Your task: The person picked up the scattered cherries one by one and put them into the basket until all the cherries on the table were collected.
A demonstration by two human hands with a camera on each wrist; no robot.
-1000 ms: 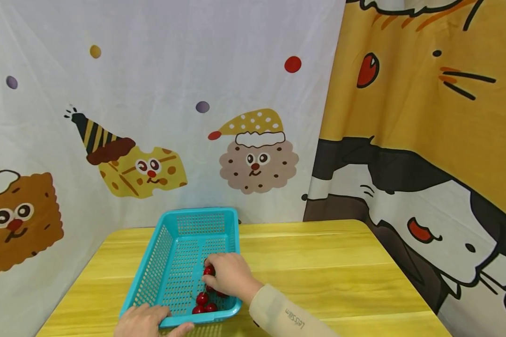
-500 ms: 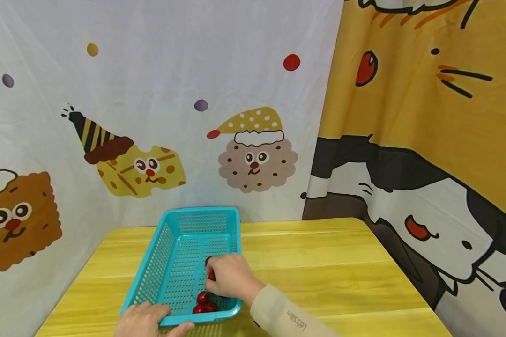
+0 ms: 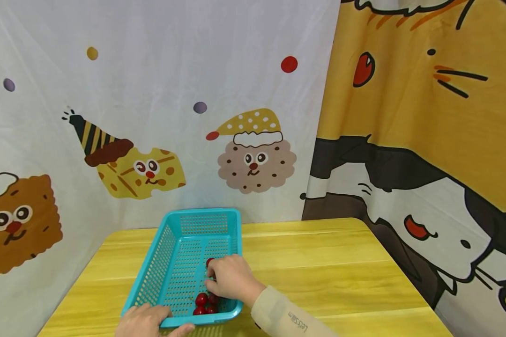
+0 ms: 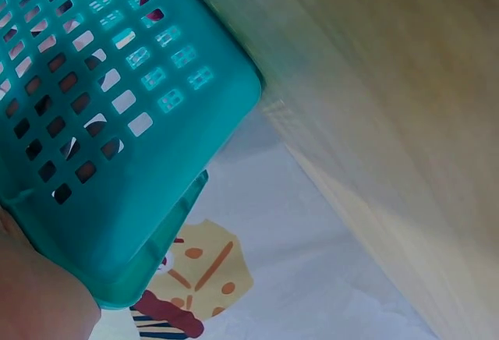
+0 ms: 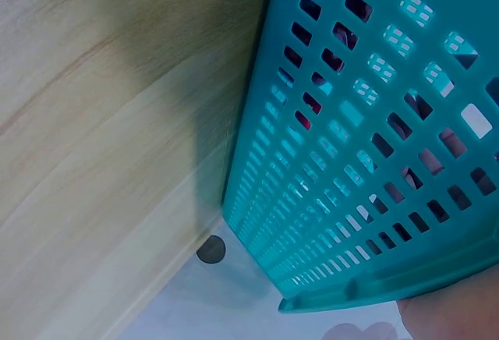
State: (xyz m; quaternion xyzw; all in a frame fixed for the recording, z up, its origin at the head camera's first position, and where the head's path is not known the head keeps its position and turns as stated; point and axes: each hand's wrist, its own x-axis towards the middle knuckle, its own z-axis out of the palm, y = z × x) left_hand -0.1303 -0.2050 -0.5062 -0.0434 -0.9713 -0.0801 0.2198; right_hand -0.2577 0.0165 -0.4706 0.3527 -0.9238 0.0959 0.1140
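Observation:
A blue perforated plastic basket (image 3: pixel 181 271) stands on the table with several red cherries (image 3: pixel 201 299) at its near right end. My left hand (image 3: pixel 141 320) holds the basket's near left corner, fingers over the side rim and thumb along the front. Inside the basket, my right hand (image 3: pixel 232 279) reaches over the right rim with fingers curled down among the cherries. One cherry (image 3: pixel 210 262) shows just past its index finger, and the palm hides what lies beneath. Through the basket's holes, both wrist views show bits of red; part of the right hand (image 5: pixel 456 309) appears over the rim.
The yellow wood-grain table (image 3: pixel 312 267) extends to the right of the basket. Behind it hangs a pale curtain (image 3: pixel 152 70) with cartoon food prints. A cartoon-cat curtain (image 3: pixel 405 117) hangs at the right.
My right hand's fingers have shifted slightly among the cherries. Another cherry now shows beside the near group, and one sits just beyond the index finger. My left hand keeps its hold on the corner.

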